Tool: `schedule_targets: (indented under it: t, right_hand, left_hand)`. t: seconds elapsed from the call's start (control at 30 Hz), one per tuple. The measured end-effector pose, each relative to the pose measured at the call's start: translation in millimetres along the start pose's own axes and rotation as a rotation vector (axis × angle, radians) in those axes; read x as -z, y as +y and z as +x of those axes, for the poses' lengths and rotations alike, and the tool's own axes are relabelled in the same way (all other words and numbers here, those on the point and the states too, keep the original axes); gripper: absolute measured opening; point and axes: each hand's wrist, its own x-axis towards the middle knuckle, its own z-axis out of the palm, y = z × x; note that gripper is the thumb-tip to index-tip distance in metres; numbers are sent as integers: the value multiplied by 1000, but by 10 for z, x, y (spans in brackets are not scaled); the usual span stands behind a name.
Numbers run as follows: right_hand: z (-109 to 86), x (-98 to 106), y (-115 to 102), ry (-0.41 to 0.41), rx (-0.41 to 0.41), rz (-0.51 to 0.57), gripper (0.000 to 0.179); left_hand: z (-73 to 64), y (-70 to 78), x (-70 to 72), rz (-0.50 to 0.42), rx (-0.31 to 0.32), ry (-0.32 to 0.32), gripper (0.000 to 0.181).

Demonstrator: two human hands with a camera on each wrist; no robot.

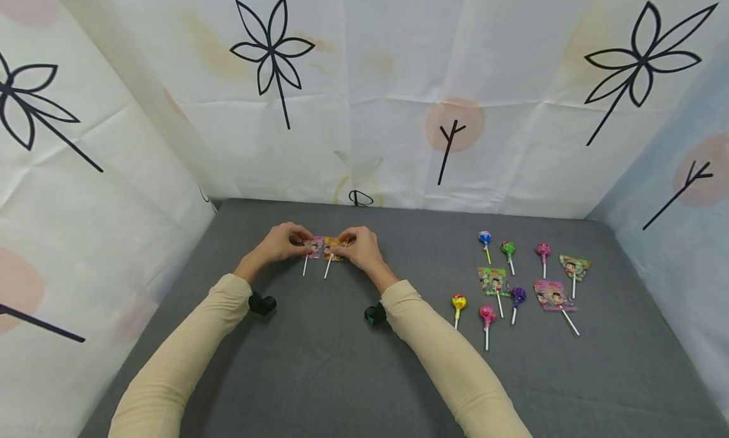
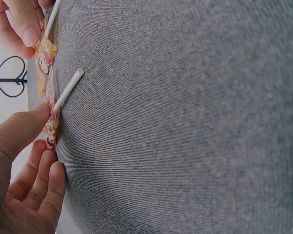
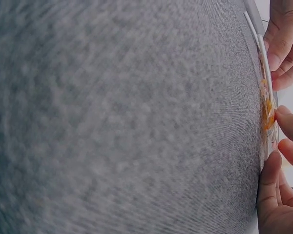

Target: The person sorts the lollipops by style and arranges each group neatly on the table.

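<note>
Grey tabletop (image 1: 319,362), two held lollipops (image 1: 317,244), sticks (image 1: 328,269) pointing nearward

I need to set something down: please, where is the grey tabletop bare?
Bare tabletop: between left sleeve and right sleeve; also between right hand and blue lollipop. Crowded: around the purple lollipop; and from left hand to right hand, with pink-packet lollipop and orange-packet lollipop between.

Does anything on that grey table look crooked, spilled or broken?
Nothing looks spilled or plainly broken. In the head view, the loose pink packet looks slightly askew: its stick slants toward the lower right, while the lollipops around it have sticks nearer straight down. The held orange packet and held pink packet look ordinary.
</note>
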Motion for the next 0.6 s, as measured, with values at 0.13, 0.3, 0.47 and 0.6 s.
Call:
schedule_targets:
  t: [0.13,0.3,0.47,0.6]
  right_hand:
    - [-1,4,-2,7,-1,-4,26]
    - [9,11,6,5,-18,0,28]
    - [17,20,31,-8,-22,30,29]
    - [-1,49,37,-22,17,64,31]
  left_hand:
    - [-1,-2,-6,-1,-6,-2,27]
    - [-4,13,0,-5,-3,-8,27]
    - [0,19,6,-2,-5,-3,26]
    - [-2,8,1,4,-12,5,27]
